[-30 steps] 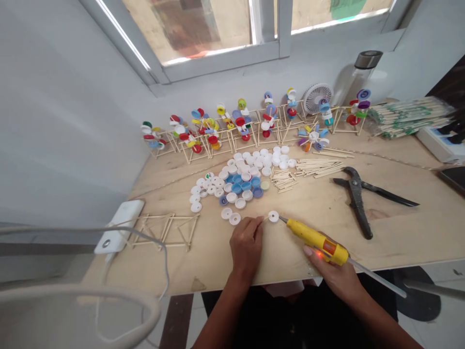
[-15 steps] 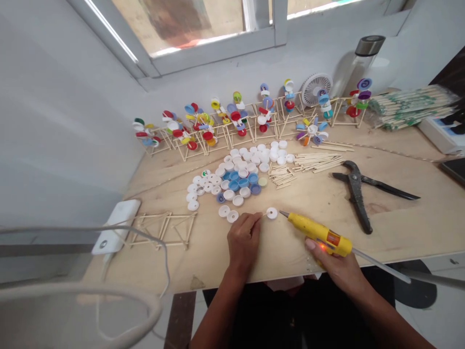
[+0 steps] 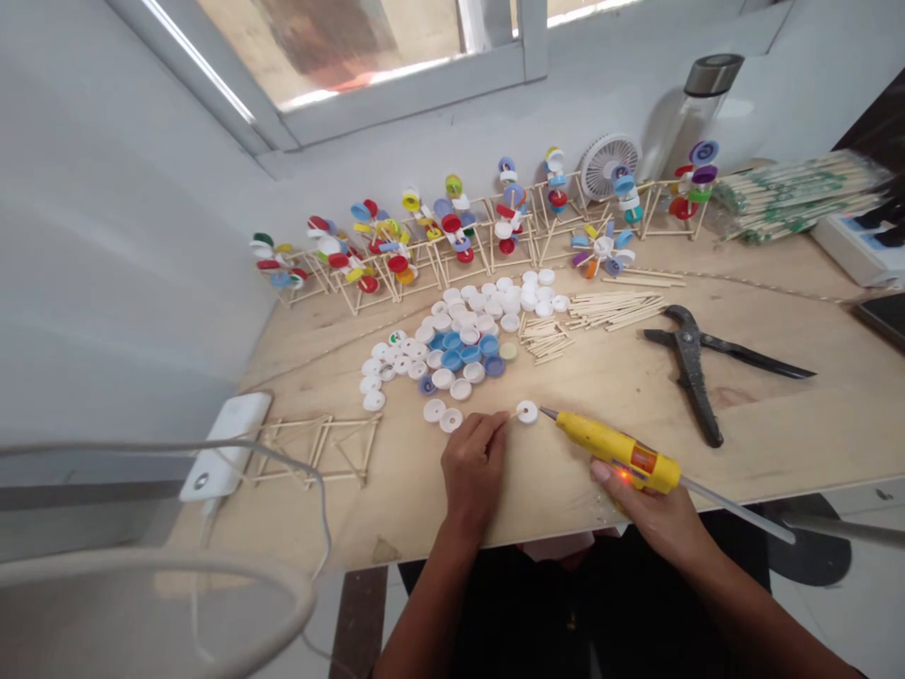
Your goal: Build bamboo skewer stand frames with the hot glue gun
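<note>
My left hand (image 3: 475,464) pinches a short thin wooden stick (image 3: 514,415) near the table's front edge. The stick's far end reaches a white bottle cap (image 3: 527,412) that has a small hole in it. My right hand (image 3: 647,505) is wrapped round a yellow glue gun (image 3: 608,446) with a lit red light. Its metal nozzle points left, just right of the cap, and a clear glue stick (image 3: 739,513) sticks out of its back. Behind my left hand lie white caps (image 3: 487,304) and blue caps (image 3: 452,360), with several short sticks (image 3: 544,339) beside them.
Several colourful cap wheels on stick frames (image 3: 452,236) line the wall. Black pliers (image 3: 697,363) lie right. A small fan (image 3: 609,168), a bottle (image 3: 697,118) and bagged sticks (image 3: 792,198) stand or lie behind. At left are a white power bank (image 3: 227,443), cables and a stick frame (image 3: 318,450).
The whole view has shifted slightly. The glue gun's nozzle is a little nearer the white cap, while my left hand still pinches the stick in much the same place.
</note>
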Demonstrator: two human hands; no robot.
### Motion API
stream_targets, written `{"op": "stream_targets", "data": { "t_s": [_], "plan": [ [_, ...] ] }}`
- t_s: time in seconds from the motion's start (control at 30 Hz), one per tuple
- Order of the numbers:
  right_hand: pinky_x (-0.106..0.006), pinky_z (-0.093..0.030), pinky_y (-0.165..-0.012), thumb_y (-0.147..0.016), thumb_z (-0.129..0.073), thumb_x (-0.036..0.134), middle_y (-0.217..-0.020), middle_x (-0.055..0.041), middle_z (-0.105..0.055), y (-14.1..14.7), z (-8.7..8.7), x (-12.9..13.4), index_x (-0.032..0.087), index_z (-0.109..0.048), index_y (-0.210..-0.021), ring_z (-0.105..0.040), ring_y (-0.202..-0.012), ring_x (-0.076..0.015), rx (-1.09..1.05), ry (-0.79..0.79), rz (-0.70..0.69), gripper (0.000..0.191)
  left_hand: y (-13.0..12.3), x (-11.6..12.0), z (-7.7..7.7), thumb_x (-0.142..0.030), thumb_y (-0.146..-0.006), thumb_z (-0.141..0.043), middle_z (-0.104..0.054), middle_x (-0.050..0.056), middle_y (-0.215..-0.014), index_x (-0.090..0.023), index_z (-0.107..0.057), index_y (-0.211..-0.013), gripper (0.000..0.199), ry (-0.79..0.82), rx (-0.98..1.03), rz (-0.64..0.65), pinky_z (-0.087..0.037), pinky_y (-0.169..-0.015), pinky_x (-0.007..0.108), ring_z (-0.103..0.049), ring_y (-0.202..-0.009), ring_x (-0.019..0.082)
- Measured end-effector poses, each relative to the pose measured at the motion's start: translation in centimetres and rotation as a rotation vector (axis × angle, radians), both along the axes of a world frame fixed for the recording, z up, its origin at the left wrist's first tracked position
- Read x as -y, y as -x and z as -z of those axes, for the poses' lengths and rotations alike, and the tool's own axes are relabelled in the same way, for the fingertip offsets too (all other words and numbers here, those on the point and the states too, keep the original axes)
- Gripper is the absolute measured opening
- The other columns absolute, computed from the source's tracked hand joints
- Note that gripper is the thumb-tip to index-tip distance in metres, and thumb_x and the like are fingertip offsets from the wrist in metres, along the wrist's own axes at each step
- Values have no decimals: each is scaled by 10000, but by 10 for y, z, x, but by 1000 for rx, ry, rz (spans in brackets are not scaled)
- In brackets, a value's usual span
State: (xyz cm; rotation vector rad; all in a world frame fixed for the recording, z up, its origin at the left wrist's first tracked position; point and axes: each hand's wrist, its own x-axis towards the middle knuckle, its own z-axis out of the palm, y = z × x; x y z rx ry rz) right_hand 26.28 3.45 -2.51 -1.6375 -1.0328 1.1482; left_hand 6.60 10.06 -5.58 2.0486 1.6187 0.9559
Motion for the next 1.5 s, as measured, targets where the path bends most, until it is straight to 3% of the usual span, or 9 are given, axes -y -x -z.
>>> {"op": "stream_targets", "data": {
  "t_s": [1.17, 1.33, 1.5],
  "plan": [
    [-300, -562, -649, -741, -650, 447, -791, -27, -701, -2, 0, -1, 203, -671, -891, -661, -734, -205, -25, -21, -54, 288, 2, -2, 2, -194, -878, -481, -649, 20, -824, -211, -682, -964, 219, -33, -92, 20, -474, -685, 264, -606, -762, 147],
    [-292, -558, -657, -722, -668, 473, -843, -38, -712, 0, -2, -1, 207, -679, -911, -665, -772, -213, -48, 21, -32, 326, 3, -2, 0, -186, -877, -477, -652, 22, -834, -205, -680, -963, 221, -16, -91, 26, -473, -689, 259, -606, -775, 147],
    [-301, -546, -596, -694, -674, 519, -735, -39, -700, 5, -12, -5, 196, -695, -878, -666, -725, -228, -91, 75, 36, 372, 3, -2, 0, -201, -887, -462, -651, 28, -839, -206, -682, -962, 232, -10, -99, 28, -470, -686, 257, -605, -772, 147]
  ]
}}
